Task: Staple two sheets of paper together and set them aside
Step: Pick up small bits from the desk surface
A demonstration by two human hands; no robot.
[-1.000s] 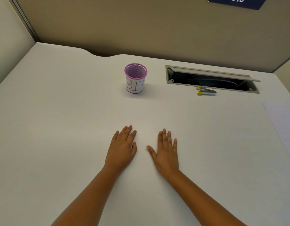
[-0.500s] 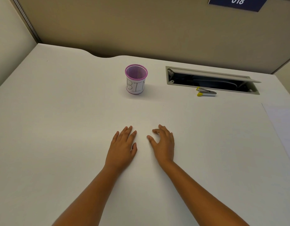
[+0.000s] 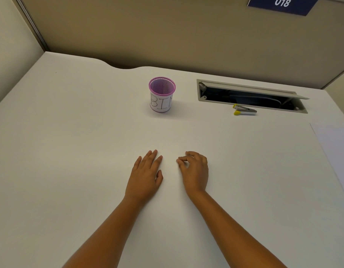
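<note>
The left hand [image 3: 144, 176] lies flat, palm down, on the wide white surface [image 3: 70, 151], its fingers straight and close together and holding nothing. Just beside it, apart by a narrow strip of bare surface, the right hand [image 3: 195, 171] rests with its fingers curled inward, the thumb and forefinger tips meeting near the surface; whether they pinch anything there cannot be told, since nothing shows between them.

The white sheet of paper [image 3: 335, 151] lies flat at the right edge of the surface, well apart from both hands and partly cut off by the frame. Whether it is 1 sheet or 2 stacked cannot be told. A small silver stapler with yellow tips [image 3: 243, 110] lies on its side near the far part of the surface, touching or just beside the front rim of a long grey recessed cable tray [image 3: 202, 91] whose lid stands tilted open, with dark cables inside.

Left of the tray stands an upright purple mesh cup wrapped in a white label lettered "BIN" [image 3: 161, 97], well apart from the hands. Beige partition walls [image 3: 167, 31] rise behind the surface, and a dark blue sign reading "018" [image 3: 281, 4] hangs at the upper right.
</note>
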